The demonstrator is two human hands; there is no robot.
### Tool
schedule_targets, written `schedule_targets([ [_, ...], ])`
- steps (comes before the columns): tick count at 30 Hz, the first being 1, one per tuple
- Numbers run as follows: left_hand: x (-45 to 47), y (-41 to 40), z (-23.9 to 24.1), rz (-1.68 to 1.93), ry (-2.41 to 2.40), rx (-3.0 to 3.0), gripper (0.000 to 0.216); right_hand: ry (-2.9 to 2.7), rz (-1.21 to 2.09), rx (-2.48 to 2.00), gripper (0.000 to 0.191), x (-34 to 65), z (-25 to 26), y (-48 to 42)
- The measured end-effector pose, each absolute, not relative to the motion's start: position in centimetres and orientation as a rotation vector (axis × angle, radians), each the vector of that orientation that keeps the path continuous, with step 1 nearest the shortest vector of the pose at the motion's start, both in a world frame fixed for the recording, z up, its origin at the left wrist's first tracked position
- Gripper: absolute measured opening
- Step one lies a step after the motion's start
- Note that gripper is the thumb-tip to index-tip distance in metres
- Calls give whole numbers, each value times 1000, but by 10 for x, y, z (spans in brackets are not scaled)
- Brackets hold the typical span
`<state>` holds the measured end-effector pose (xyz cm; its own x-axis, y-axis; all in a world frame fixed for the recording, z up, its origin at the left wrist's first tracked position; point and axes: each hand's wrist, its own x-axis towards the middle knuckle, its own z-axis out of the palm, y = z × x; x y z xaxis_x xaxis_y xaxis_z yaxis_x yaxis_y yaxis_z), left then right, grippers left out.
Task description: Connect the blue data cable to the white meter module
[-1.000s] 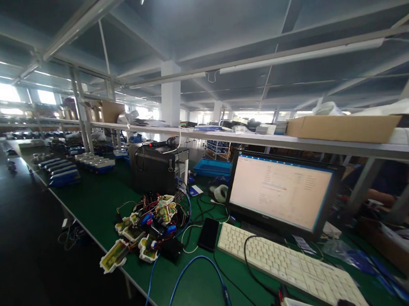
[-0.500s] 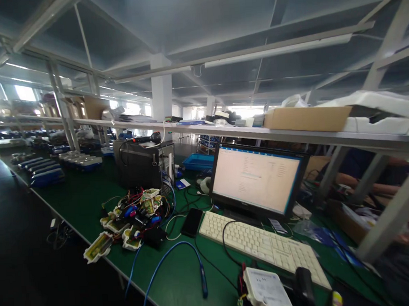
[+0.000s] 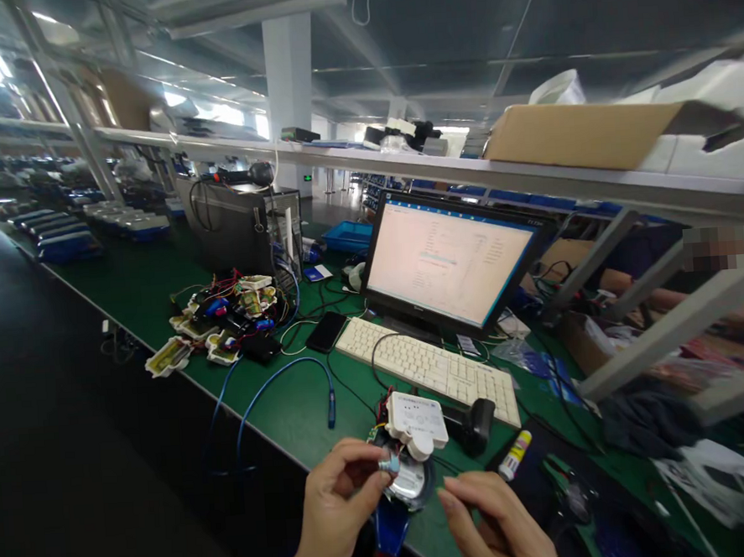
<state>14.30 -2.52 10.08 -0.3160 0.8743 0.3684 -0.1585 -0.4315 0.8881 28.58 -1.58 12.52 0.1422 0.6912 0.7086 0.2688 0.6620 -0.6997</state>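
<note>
Head view, bottom centre: left hand (image 3: 339,503) pinches one small metal fitting (image 3: 388,462) between thumb and fingertips, right at round meter (image 3: 410,483) under white module (image 3: 416,416). Right hand (image 3: 494,523) loosely spread, empty, just beside meter. Fitting likely light, stiff, slippery; best gripped by sides. Counted: one keyboard (image 3: 428,366), one monitor (image 3: 447,261), one phone (image 3: 326,332), one black scanner (image 3: 476,417).

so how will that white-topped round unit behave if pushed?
Probably top-heavy: the white box sits atop the round unit. The wires at its back would likely snag. The left hand pinches a metal fitting at its side, likely steadying it.
</note>
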Motion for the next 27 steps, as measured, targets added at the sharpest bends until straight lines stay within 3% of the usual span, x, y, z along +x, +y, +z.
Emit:
schedule_targets([
  [17,132,-26,90,1778,983,1267,13,-1716,-126,-707,19,278,130,-7],
  [27,90,-22,96,1893,1046,1405,8,-1924,-190,-587,21,237,124,-6],
])
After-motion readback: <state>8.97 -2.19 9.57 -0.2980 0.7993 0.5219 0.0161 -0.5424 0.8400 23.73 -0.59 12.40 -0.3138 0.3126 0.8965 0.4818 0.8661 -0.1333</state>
